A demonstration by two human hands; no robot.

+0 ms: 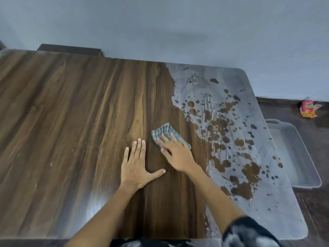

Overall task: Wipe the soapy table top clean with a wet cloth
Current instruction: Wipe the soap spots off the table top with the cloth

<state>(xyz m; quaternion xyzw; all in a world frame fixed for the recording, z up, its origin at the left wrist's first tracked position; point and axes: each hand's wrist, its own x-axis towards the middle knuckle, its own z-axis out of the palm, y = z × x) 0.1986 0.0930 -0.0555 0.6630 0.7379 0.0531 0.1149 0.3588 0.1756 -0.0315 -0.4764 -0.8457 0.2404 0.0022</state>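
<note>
- Nearest, the left hand lies flat with fingers spread on the wiped dark wood-grain table, holding nothing.
- Just beyond and to its right, the right hand presses with straight fingers on the crumpled blue-and-white checked wet cloth, which lies on the wiped wood.
- The grey soapy film with brown bare patches lies to the right of the cloth, a band running from the near edge to the far edge.
- The right hand is nearer it; the next stroke likely goes rightward.
</note>
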